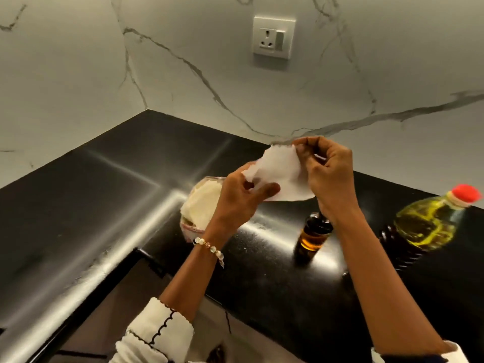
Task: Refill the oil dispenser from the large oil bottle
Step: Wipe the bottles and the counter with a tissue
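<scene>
Left hand: my left hand [242, 197] pinches the lower edge of a thin white tissue [281, 174], thumb over the sheet, fingers curled beneath.
Right hand: my right hand [327, 171] pinches the upper corner of the tissue, fingers bent; the sheet hangs limp and creased between both hands, above the counter.
Oil dispenser: small glass bottle [314, 235], dark top, amber oil low inside; I see it upright on the counter, below my right wrist.
Large oil bottle: clear plastic bottle [429, 224], yellow oil, red cap, ribbed base; right of the dispenser, apart from it.
Counter: glossy black stone [104, 195], streaked with glare.
Tissue pack: soft white stack [200, 205] in clear wrap, behind my left hand.
Wall: pale veined marble [183, 74], white socket plate [273, 38].
Wrist: beaded bracelet [209, 247] on the left.
</scene>
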The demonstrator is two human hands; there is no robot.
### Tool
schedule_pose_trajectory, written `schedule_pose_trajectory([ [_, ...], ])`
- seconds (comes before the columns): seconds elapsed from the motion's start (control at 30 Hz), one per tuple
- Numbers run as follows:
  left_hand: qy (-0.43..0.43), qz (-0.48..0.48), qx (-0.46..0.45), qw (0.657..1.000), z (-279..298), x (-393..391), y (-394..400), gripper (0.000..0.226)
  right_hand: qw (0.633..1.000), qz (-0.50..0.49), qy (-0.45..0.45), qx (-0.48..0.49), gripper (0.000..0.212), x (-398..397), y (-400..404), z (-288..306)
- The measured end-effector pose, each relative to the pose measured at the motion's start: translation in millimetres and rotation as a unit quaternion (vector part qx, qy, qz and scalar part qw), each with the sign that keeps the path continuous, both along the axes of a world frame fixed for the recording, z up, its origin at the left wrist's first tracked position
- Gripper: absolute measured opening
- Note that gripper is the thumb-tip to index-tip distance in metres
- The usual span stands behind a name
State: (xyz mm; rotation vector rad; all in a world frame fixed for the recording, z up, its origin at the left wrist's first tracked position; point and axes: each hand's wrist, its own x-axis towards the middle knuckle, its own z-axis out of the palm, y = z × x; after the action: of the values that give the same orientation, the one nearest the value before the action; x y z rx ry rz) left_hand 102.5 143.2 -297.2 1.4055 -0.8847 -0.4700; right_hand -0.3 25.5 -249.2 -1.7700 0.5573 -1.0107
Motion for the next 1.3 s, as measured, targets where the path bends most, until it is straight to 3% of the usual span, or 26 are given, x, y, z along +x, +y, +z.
schedule_pose_trajectory([
  [0.07, 0.063, -0.007, -0.025, 0.998, 3.3, -28.4, -12.7, 0.024, 0.998, -0.023, -0.015, 0.048, 0.014, -33.2, -6.9, 0.8],
  [0.13, 0.115, -0.029, -0.021, 0.993, 6.8, -52.3, -23.2, 0.022, 0.99, -0.04, -0.049, 0.127, 0.022, -64.3, -11.4, -1.2],
  [0.3, 0.142, -0.115, 0.029, 0.983, 7.0, -110.6, -52.6, 0.021, 0.966, -0.004, -0.029, 0.259, 0.053, -143.6, -16.3, -7.1],
  [0.47, 0.111, -0.166, 0.066, 0.978, 8.8, -164.0, -79.4, 0.025, 0.956, -0.062, 0.021, 0.286, 0.043, -205.0, -28.3, -19.4],
  [0.6, 0.116, -0.135, 0.065, 0.982, 8.9, -187.0, -102.2, 0.021, 0.942, -0.116, -0.046, 0.311, 0.009, -245.3, -50.4, -15.2],
  [0.73, 0.03, -0.043, 0.049, 0.997, 12.3, -189.8, -127.4, 0.025, 0.944, -0.258, -0.078, 0.189, 0.015, -259.9, -76.9, 0.3],
  [0.8, -0.029, -0.032, 0.058, 0.997, 15.2, -188.9, -138.9, 0.036, 0.93, -0.332, -0.101, 0.12, 0.01, -255.2, -90.4, 8.1],
  [0.9, -0.096, -0.053, 0.086, 0.99, 19.1, -190.6, -153.6, 0.046, 0.926, -0.369, -0.078, -0.023, 0.02, -238.6, -100.2, 14.1],
  [0.97, -0.115, -0.069, 0.091, 0.987, 19.9, -193.0, -160.7, 0.046, 0.933, -0.333, 0.002, -0.138, 0.019, -225.0, -97.6, 10.8],
  [1.07, -0.117, -0.062, 0.079, 0.988, 15.6, -192.3, -168.8, 0.039, 0.936, -0.2, 0.126, -0.259, 0.028, -214.3, -92.3, -9.5],
  [1.13, -0.09, -0.046, 0.067, 0.993, 11.9, -189.4, -171.4, 0.032, 0.926, -0.142, 0.184, -0.298, 0.044, -215.8, -90.8, -26.7],
  [1.3, -0.05, -0.054, 0.042, 0.996, 5.3, -188.0, -174.8, 0.029, 0.907, -0.121, 0.21, -0.345, 0.048, -224.0, -96.7, -36.6],
])
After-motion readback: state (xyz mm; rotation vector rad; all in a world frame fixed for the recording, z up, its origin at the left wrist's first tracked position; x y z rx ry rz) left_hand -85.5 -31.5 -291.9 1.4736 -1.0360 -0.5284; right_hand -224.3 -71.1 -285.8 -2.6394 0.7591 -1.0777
